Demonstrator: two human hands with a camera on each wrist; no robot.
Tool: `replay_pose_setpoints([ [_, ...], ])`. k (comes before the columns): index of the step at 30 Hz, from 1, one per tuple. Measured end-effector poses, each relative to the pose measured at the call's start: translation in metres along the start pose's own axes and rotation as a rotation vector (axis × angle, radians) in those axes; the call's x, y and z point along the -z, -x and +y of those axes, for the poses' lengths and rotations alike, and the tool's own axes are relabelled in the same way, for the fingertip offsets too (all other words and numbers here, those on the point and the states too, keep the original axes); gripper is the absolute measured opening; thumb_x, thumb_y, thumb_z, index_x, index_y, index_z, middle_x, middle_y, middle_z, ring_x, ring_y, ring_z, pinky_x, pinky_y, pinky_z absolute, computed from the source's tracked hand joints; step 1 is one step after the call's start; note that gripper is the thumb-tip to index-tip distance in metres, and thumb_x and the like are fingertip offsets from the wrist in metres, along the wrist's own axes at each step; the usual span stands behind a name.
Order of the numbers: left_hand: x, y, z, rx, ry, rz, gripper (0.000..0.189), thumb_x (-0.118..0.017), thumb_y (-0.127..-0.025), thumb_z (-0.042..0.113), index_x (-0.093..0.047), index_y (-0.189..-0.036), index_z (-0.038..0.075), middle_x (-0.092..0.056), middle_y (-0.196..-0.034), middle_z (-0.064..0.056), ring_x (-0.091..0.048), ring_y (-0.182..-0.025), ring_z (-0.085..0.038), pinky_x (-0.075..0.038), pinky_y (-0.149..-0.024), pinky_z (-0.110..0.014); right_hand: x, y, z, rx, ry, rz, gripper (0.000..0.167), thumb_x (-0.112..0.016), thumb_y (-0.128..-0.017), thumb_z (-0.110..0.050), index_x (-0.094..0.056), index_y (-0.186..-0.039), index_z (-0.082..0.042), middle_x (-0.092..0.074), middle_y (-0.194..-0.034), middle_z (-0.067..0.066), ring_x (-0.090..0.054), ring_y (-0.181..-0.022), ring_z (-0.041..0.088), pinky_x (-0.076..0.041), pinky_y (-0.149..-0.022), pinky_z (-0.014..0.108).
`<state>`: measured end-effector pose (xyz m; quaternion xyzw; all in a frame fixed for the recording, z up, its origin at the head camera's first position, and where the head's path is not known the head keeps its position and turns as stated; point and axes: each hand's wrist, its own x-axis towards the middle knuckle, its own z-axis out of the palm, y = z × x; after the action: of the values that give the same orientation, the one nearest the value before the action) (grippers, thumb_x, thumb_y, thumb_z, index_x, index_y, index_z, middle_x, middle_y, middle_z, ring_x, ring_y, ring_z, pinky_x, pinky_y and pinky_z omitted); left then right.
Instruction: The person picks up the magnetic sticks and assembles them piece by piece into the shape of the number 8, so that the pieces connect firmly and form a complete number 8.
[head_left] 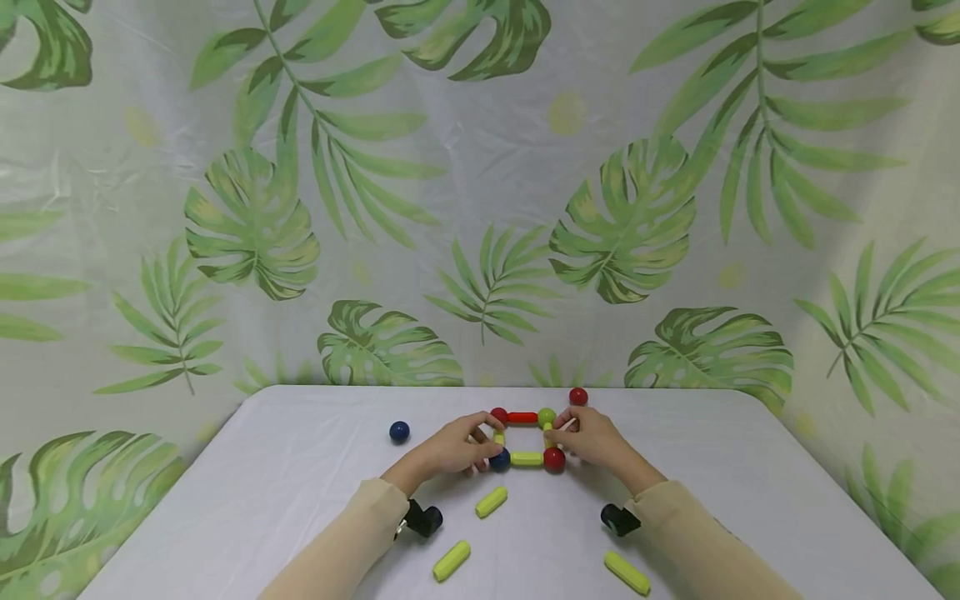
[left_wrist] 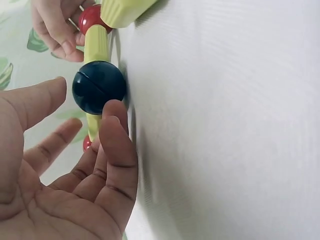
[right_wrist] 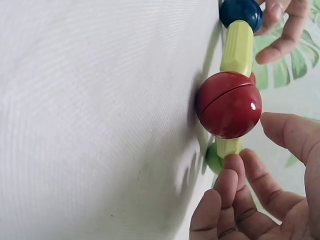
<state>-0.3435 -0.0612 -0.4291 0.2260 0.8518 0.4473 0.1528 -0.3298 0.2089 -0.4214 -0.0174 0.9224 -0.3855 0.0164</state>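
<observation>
A square frame of sticks and balls lies on the table, with a blue ball (head_left: 500, 459) and a red ball (head_left: 554, 459) at its near corners. A yellow-green stick (head_left: 527, 459) joins these two. At the far side a red stick (head_left: 522, 417) links another red ball (head_left: 498, 415) to a green ball (head_left: 547, 417). My left hand (head_left: 461, 443) is at the left side, loosely bent fingertips right at the blue ball, thumb apart in the left wrist view. My right hand (head_left: 592, 435) has relaxed fingertips at the right-side stick (right_wrist: 229, 146), thumb close to the near red ball.
Three loose yellow-green sticks lie nearer me: one (head_left: 491, 502) just before the frame, one (head_left: 452, 561) at front left, one (head_left: 627, 573) at front right. A loose blue ball (head_left: 400, 432) sits left, and a loose red ball (head_left: 578, 397) by the back edge.
</observation>
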Motion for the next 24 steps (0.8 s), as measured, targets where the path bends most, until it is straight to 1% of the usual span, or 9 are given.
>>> replay_pose_setpoints([
  [5,0.003,0.009,0.004,-0.007,-0.083,0.015,0.045,-0.072,-0.104,0.028,-0.055,-0.144,0.014,-0.067,-0.108,-0.006,-0.069,-0.075,-0.018,-0.053,-0.068,-0.030,-0.001,0.000,-0.003,0.098,0.029,-0.009,0.029,-0.083,-0.094,-0.028,-0.069,-0.109,-0.008,-0.062,-0.089,0.004,-0.055,-0.077,0.018,-0.044,-0.066,0.029],
  [10,0.007,0.022,0.008,-0.023,-0.147,0.030,0.049,-0.074,-0.103,0.027,-0.051,-0.142,0.009,-0.067,-0.103,-0.005,-0.070,-0.074,-0.018,-0.054,-0.068,-0.030,-0.004,0.000,-0.009,0.207,0.062,-0.038,0.030,-0.085,-0.093,-0.024,-0.072,-0.113,-0.005,-0.065,-0.090,0.002,-0.056,-0.082,0.017,-0.046,-0.069,0.027],
  [14,0.008,0.033,0.009,-0.035,-0.176,0.031,0.043,-0.077,-0.101,0.026,-0.055,-0.133,0.008,-0.067,-0.099,-0.003,-0.067,-0.074,-0.016,-0.052,-0.069,-0.030,-0.005,0.001,-0.013,0.288,0.085,-0.086,0.030,-0.085,-0.092,-0.020,-0.073,-0.116,-0.005,-0.069,-0.093,0.000,-0.060,-0.087,0.015,-0.051,-0.075,0.027],
  [17,0.008,0.041,0.011,-0.049,-0.196,0.016,0.034,-0.078,-0.099,0.026,-0.061,-0.124,0.009,-0.068,-0.096,-0.001,-0.064,-0.074,-0.014,-0.051,-0.068,-0.030,-0.006,0.002,-0.015,0.356,0.108,-0.129,0.031,-0.085,-0.092,-0.018,-0.073,-0.118,-0.005,-0.072,-0.099,0.002,-0.064,-0.095,0.019,-0.055,-0.085,0.033],
  [19,0.007,0.045,0.011,-0.061,-0.208,-0.001,0.029,-0.078,-0.099,0.026,-0.065,-0.120,0.010,-0.068,-0.094,0.001,-0.064,-0.074,-0.013,-0.051,-0.066,-0.029,-0.006,0.002,-0.016,0.394,0.127,-0.155,0.031,-0.085,-0.093,-0.017,-0.074,-0.120,-0.006,-0.074,-0.104,0.004,-0.066,-0.099,0.022,-0.057,-0.088,0.036],
  [22,0.004,0.051,0.012,-0.076,-0.222,-0.028,0.024,-0.078,-0.099,0.025,-0.070,-0.115,0.011,-0.069,-0.091,0.002,-0.064,-0.073,-0.011,-0.051,-0.065,-0.027,-0.006,0.002,-0.017,0.421,0.127,-0.205,0.031,-0.083,-0.094,-0.015,-0.075,-0.123,-0.008,-0.074,-0.109,0.007,-0.068,-0.097,0.022,-0.059,-0.083,0.034],
  [24,0.002,0.054,0.013,-0.081,-0.226,-0.043,0.021,-0.078,-0.098,0.024,-0.072,-0.114,0.012,-0.069,-0.091,0.003,-0.064,-0.073,-0.010,-0.050,-0.065,-0.025,-0.006,0.001,-0.018,0.434,0.125,-0.238,0.031,-0.082,-0.094,-0.013,-0.076,-0.124,-0.009,-0.074,-0.112,0.008,-0.068,-0.092,0.020,-0.059,-0.074,0.029],
])
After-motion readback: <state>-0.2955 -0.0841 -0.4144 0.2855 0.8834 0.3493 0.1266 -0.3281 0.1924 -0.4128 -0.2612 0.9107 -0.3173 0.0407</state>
